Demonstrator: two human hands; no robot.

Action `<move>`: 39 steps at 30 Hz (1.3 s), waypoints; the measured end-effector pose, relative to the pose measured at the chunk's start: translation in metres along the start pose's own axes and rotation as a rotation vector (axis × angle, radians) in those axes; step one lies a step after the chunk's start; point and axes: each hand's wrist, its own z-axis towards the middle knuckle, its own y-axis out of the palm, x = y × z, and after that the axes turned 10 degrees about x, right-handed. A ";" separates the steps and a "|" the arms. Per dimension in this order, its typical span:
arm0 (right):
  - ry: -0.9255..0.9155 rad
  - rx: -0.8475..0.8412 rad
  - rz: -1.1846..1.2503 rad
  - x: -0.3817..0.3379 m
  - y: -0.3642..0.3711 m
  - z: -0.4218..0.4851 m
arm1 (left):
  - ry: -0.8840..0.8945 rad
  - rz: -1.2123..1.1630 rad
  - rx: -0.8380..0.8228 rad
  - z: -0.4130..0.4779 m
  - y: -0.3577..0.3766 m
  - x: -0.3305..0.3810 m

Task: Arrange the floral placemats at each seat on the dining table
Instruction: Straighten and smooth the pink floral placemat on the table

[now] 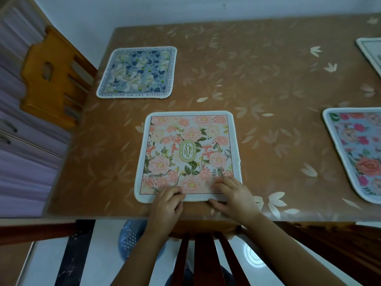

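Observation:
A pink floral placemat marked "GARDEN" (188,155) lies flat near the table's front edge, right before me. My left hand (168,200) pinches its near edge on the left, fingers on top. My right hand (234,196) grips the same edge on the right, thumb underneath. A blue floral placemat (137,73) lies at the table's left end in front of a chair. A red-and-blue rose placemat (358,151) lies at the right, cut off by the frame. A fourth mat's corner (371,50) shows at the far right.
The table (257,69) has a brown leaf-patterned cover and stands against a white wall. A yellow wooden chair (53,77) is at its left end. A dark wooden chair back (203,256) is below my hands. Purple drawers (22,141) stand at left.

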 end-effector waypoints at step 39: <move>0.305 -0.235 -0.071 0.052 -0.040 -0.043 | 0.047 -0.062 -0.112 0.011 0.029 0.048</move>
